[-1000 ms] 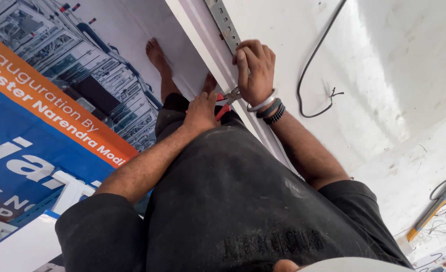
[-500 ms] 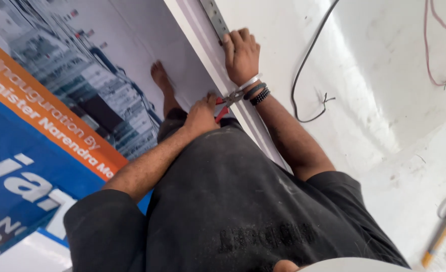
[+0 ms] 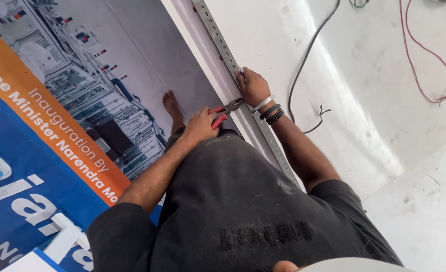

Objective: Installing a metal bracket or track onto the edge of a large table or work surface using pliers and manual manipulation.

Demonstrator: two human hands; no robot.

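Left hand (image 3: pixel 199 125) gripped red-handled pliers (image 3: pixel 226 111) at the perforated metal strip (image 3: pixel 218 38), right hand (image 3: pixel 252 86) clamped on that strip.

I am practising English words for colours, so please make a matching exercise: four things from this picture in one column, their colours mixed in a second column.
Things:
1. pliers handles
2. perforated rail
3. cable on the floor beside the right hand
4. shirt

Colours:
a. black
b. red
c. dark grey
d. silver metal

Pairs: 1-b, 2-d, 3-a, 4-c
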